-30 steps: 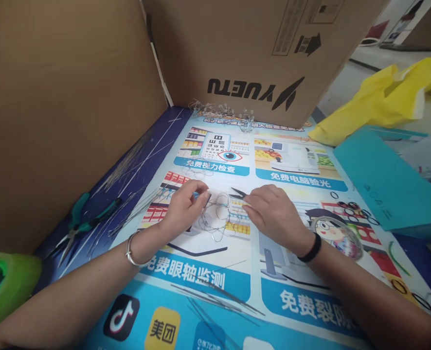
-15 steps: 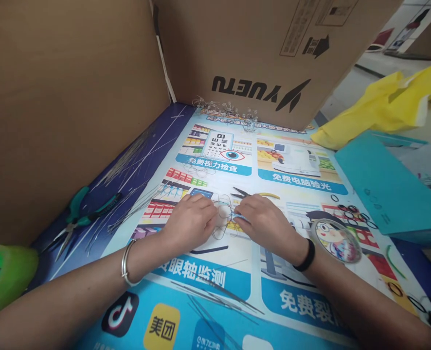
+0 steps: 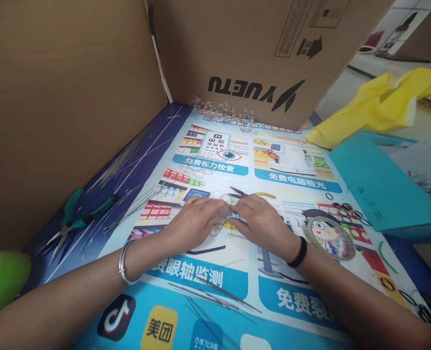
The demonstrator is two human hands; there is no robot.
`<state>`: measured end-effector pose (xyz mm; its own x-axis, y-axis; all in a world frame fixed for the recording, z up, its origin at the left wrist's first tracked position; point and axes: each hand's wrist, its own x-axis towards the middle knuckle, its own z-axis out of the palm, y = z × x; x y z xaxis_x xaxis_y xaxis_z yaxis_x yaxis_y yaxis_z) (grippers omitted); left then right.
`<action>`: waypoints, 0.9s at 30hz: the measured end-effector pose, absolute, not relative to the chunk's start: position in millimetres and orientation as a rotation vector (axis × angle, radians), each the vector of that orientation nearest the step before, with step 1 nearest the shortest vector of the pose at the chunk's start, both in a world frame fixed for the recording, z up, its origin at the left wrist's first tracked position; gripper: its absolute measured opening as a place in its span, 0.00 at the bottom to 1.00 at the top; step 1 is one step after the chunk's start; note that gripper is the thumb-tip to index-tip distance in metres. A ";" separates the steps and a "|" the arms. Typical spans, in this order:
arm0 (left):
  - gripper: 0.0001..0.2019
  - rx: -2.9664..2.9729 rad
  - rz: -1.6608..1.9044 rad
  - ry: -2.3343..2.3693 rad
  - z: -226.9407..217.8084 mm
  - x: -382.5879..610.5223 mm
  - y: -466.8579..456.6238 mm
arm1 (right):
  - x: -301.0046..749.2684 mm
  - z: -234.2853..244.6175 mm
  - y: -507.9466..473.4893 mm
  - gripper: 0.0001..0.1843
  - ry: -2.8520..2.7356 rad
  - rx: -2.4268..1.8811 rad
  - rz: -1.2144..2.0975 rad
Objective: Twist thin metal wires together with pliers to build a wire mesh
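Between my two hands is a small flower-like piece of thin bent wire [image 3: 221, 224], with several loops spreading out over the printed sheet. My left hand [image 3: 197, 221] pinches its left side, fingers bent inward. On the other side, my right hand [image 3: 261, 221] pinches the wire with thumb and forefinger. Just beyond the right hand lie pliers with dark jaws and a yellow handle [image 3: 265, 195], partly covered by that hand. Straight lengths of wire [image 3: 215, 294] are strewn on the sheet nearer to me.
Teal-handled pliers [image 3: 69, 224] and more wires [image 3: 122, 160] lie at left, near green tape [image 3: 13, 279]. Cardboard walls [image 3: 237, 43] stand behind. At right are a round clear dish [image 3: 332, 238], black rings [image 3: 347, 209], a teal folder [image 3: 383, 180] and yellow cloth [image 3: 379, 107].
The view has shifted slightly. My left fingers have reached farther over the wire loops, closer to my right fingertips. Both hands stay on the wire piece.
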<state>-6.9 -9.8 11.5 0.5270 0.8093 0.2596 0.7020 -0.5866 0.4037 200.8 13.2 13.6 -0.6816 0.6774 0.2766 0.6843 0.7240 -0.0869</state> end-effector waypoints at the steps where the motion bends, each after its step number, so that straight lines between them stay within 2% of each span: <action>1: 0.16 2.498 0.650 1.304 11.9 -7.2 -9.1 | 200.6 13.5 13.5 0.13 -2.643 -1.061 -0.055; 5: 0.05 2.571 0.615 1.384 13.5 -9.1 -7.7 | 199.8 14.7 13.3 0.10 -2.695 -0.999 -0.209; 8: 0.06 2.634 0.558 1.377 13.9 -9.8 -7.5 | 197.7 20.1 10.5 0.07 -2.807 -0.927 -0.341; 13: 0.07 2.659 0.557 1.340 11.5 -9.7 -5.0 | 189.7 29.6 7.8 0.08 -2.968 -0.783 -0.433; 22: 0.05 2.645 0.564 1.429 5.0 -10.9 -3.1 | 192.3 15.0 20.4 0.09 -2.825 -0.873 -0.236; 27: 0.12 2.648 0.605 1.355 4.7 -11.8 -3.0 | 195.5 4.7 26.8 0.10 -2.735 -0.930 -0.044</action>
<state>-11.8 -3.0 4.7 0.5233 0.7978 0.2995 0.7557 -0.5969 0.2695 195.5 26.8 4.7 -0.7643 0.5959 0.2465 0.6035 0.7956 -0.0521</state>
